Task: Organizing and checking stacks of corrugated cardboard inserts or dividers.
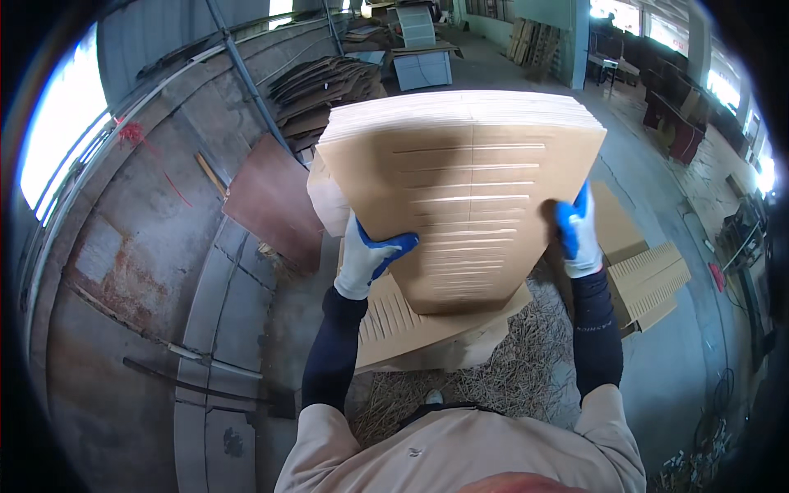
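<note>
Upright in front of me stands a thick stack of slotted cardboard sheets (460, 197), its front face brown with rows of crosswise slits. Its pale layered edges (460, 107) show along the top. My left hand (370, 255), in a white glove with blue coating, grips the stack's left edge, thumb across the front. At the right edge, my right hand (579, 234) in a matching glove is closed against the side; some of its fingers are hidden. Beneath the stack's lower end lies more slotted cardboard (394, 329).
More slotted cardboard (653, 283) lies to the right. Shredded scraps (509, 361) cover the floor near my feet. A reddish-brown board (275, 205) leans at left, with piled flat sheets (325, 90) behind it. A pale blue cabinet (422, 70) stands farther back.
</note>
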Demonstrator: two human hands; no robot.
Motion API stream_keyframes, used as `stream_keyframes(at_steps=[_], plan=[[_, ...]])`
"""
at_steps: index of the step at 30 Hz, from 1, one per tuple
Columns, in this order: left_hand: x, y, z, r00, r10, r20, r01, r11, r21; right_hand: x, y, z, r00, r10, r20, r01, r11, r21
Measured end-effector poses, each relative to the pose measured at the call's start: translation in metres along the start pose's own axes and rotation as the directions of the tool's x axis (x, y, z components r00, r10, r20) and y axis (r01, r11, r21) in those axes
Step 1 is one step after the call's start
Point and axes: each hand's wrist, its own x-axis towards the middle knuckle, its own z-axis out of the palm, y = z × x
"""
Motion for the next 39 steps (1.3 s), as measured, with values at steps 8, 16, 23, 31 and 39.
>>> stream_keyframes(at_steps=[8, 16, 23, 31, 39], plan=[[0.007, 0.011, -0.017, 0.985, -0.156, 0.076, 0.143, 0.977, 0.155, 0.041, -0.068, 0.053, 0.98, -0.198, -0.007, 0.194, 0.966, -0.169], [0.034, 0.098, 0.031, 0.978, 0.209, -0.018, -0.205, 0.972, 0.115, 0.042, -0.068, 0.048, 0.983, -0.185, 0.004, 0.183, 0.968, -0.169], [0.041, 0.11, 0.028, 0.975, 0.192, 0.11, -0.214, 0.944, 0.252, 0.032, -0.074, 0.039, 0.986, -0.154, 0.067, 0.163, 0.974, -0.157], [0.022, 0.105, 0.025, 0.953, 0.295, 0.071, -0.294, 0.842, 0.451, 0.022, -0.087, 0.052, 0.996, -0.043, 0.084, 0.058, 0.981, -0.183], [0.018, 0.107, 0.037, 0.918, 0.383, 0.103, -0.396, 0.864, 0.312, 0.018, -0.093, 0.05, 0.985, -0.129, 0.116, 0.154, 0.956, -0.251]])
